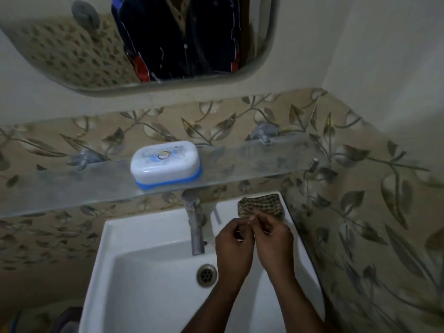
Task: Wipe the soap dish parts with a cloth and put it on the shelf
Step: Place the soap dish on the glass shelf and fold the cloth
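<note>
The soap dish (pixel 165 164), white lid closed over a blue base, stands on the glass shelf (pixel 252 162) above the sink. A checked cloth (pixel 260 205) lies bunched on the sink's back right corner. My left hand (pixel 234 248) and my right hand (pixel 274 241) are side by side over the basin, just in front of the cloth. Their fingers are curled and the tips meet. My right fingertips reach the cloth's near edge, and whether they pinch it is unclear. Nothing shows in my left hand.
A white sink (pixel 125 260) has a metal tap (pixel 195 227) and a drain (pixel 207 275). A mirror (pixel 144 44) hangs above the shelf. The leaf-patterned tiled wall (pixel 360 224) runs close along the right side.
</note>
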{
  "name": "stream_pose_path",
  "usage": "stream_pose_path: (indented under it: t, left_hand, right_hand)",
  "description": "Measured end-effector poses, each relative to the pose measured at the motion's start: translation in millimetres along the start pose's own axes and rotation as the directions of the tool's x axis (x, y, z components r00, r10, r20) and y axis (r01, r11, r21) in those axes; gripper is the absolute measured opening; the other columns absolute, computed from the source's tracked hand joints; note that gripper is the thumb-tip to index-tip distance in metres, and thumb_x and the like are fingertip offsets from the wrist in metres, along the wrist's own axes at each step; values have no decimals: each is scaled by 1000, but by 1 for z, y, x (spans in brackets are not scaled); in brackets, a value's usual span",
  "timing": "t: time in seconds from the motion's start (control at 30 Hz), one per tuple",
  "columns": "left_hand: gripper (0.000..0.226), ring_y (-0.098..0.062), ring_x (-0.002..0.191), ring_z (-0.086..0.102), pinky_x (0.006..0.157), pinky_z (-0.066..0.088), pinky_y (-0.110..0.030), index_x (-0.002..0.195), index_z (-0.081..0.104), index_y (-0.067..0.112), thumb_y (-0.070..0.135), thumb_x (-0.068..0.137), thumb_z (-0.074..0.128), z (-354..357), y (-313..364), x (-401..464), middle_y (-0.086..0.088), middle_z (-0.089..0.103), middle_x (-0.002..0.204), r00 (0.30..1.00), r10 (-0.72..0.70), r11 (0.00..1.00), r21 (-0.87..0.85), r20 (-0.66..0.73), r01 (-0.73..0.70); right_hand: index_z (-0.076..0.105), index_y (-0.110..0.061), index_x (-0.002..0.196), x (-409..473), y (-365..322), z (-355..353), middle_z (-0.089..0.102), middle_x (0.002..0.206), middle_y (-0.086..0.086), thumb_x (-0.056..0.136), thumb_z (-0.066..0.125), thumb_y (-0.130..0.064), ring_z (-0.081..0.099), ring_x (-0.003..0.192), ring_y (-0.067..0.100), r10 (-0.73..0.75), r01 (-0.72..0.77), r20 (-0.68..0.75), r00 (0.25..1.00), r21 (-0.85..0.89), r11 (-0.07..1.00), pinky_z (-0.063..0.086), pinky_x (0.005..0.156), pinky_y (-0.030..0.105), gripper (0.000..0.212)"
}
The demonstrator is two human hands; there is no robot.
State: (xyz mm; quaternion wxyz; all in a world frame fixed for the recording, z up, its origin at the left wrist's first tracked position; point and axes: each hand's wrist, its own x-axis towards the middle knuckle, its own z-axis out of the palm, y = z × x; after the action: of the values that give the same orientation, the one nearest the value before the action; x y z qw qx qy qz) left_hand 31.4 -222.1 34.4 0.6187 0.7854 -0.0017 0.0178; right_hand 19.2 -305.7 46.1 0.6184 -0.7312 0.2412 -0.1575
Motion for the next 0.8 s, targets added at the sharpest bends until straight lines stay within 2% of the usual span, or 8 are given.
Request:
stream_pose_path:
  t: [0.17,0.23,0.27,0.4,0.5,0.6,0.7,0.8]
  left_hand:
    - [10,-3,77,69,75,60,-36,91,68,28,19,94,65,27,-35,38,15,72,87,993,-66,995,72,-103,74]
    - [9,-12,89,70,84,58,-40,103,63,32,32,94,65,32,-44,50,12,68,102,985,-83,978,179,-150,109]
    - [21,-16,95,70,89,56,-39,113,63,29,38,94,64,34,-47,55,8,68,112,982,-111,962,232,-151,145]
    - [42,-20,113,65,97,51,-34,133,60,20,42,98,55,41,-53,69,0,65,132,975,-182,921,325,-130,215]
    - [52,-17,115,64,95,51,-33,135,57,22,55,94,55,43,-48,73,3,67,129,974,-186,910,351,-131,221]
    - [56,-16,106,67,86,51,-30,132,56,28,55,85,68,44,-44,76,9,72,114,970,-238,900,362,-57,242]
    - [63,-16,105,69,88,56,-35,138,50,27,36,81,75,45,-54,81,7,73,114,970,-241,906,367,42,209]
    - [39,-16,101,69,86,57,-34,122,64,21,30,85,72,45,-57,80,4,74,111,972,-212,916,368,103,161]
  right_hand:
    - [74,-20,109,38,38,11,74,100,-7,94,63,-19,69,93,7,2,-9,-79,997,-83,996,54,82,21,19]
    - [73,-16,112,51,50,15,74,108,-1,94,64,-14,68,100,13,20,-30,-108,994,-90,995,53,86,25,21]
    - [73,-14,113,56,54,17,73,110,1,93,63,-10,67,102,14,12,-24,-117,993,-96,995,52,88,25,22]
    - [74,-4,106,74,66,12,72,110,8,89,60,4,67,102,22,-297,209,-198,934,-369,906,52,91,29,23]
    - [72,-3,106,86,76,5,69,105,16,88,63,-2,63,100,31,-426,190,-265,865,-613,767,48,92,37,20]
    - [67,-9,118,92,83,2,68,113,16,88,66,-14,62,106,33,-325,104,-239,915,-638,763,47,97,41,30]
    - [62,-6,125,96,85,-1,66,123,15,85,71,-14,62,114,33,-157,24,-210,965,-525,851,51,97,45,42]
    - [64,-5,124,100,78,-7,67,124,13,87,69,-10,63,113,33,25,-105,-211,977,-377,920,52,94,40,37]
